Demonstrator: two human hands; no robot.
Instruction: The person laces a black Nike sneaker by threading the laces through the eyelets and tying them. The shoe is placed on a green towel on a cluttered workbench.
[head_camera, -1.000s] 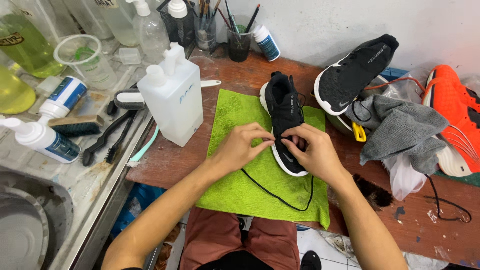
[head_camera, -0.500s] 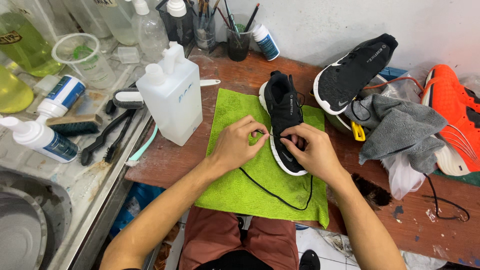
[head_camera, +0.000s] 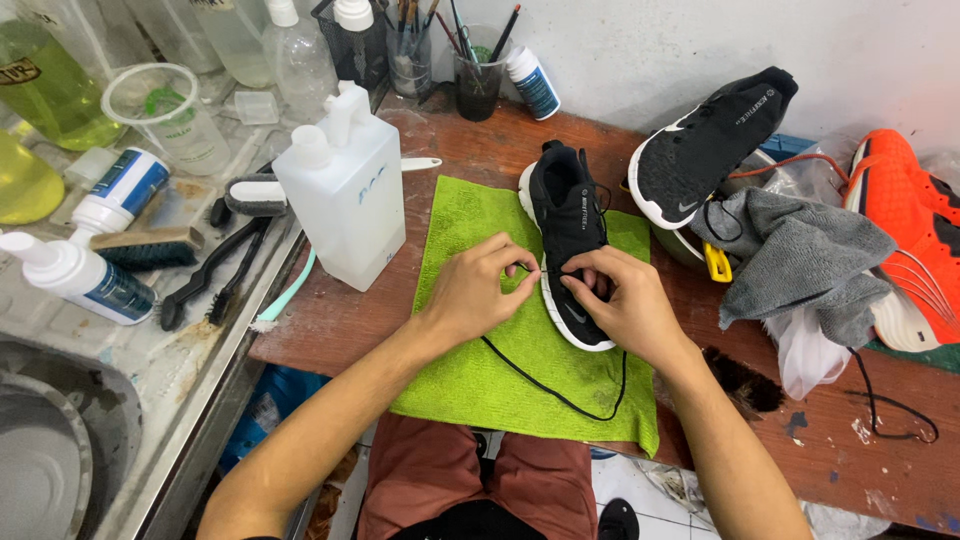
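Note:
A black sneaker with a white sole (head_camera: 566, 214) lies on a green cloth (head_camera: 468, 362) on the wooden table, its toe toward me. My left hand (head_camera: 478, 286) pinches the black shoelace (head_camera: 545, 384) at the shoe's left side. My right hand (head_camera: 612, 296) rests over the front of the shoe with its fingers on the lace holes. The lace hangs in a loop down over the cloth toward the table's front edge.
A white plastic jug (head_camera: 345, 195) stands left of the cloth. A second black sneaker (head_camera: 706, 143), a grey rag (head_camera: 800, 262) and an orange shoe (head_camera: 908, 235) lie at the right. Brushes (head_camera: 205, 280), spray bottles and a sink (head_camera: 50, 455) sit at the left; pen cups stand at the back.
Both hands have stayed at the shoe; the fingers have shifted slightly along the lace holes and the lace loop has moved a little.

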